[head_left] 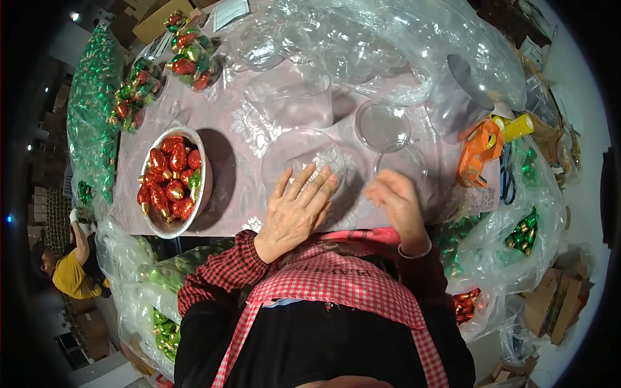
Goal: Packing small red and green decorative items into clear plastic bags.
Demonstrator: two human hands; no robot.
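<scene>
While the left hand [294, 210] lies flat with its fingers [315, 184] spread and straight, their tips rest on the near rim of a clear plastic dome [303, 158], which sits just beyond them on the pink patterned tablecloth [239, 129]. That hand grips nothing; it only presses on the clear plastic. To the right, the right hand [398, 204] is loosely curled, fingers bent inward and nearly closed, and whether it pinches anything cannot be told. Just beyond it lie two clear round lids [383, 126], one farther and one nearer, the nearer one touching or almost touching the fingertips. A clear plastic cup [291, 97] stands farther off, behind the dome. On the left, near the table edge, a white bowl [202, 174] holds foil-wrapped sweets [169, 180], mostly red with a few green. At the far left of the table sit small clear packs [191, 55] filled with red and green sweets. At the right edge lies an orange tape dispenser [479, 149]. Below the table on the right, a clear bag [511, 249] holds green and gold wrapped sweets.
</scene>
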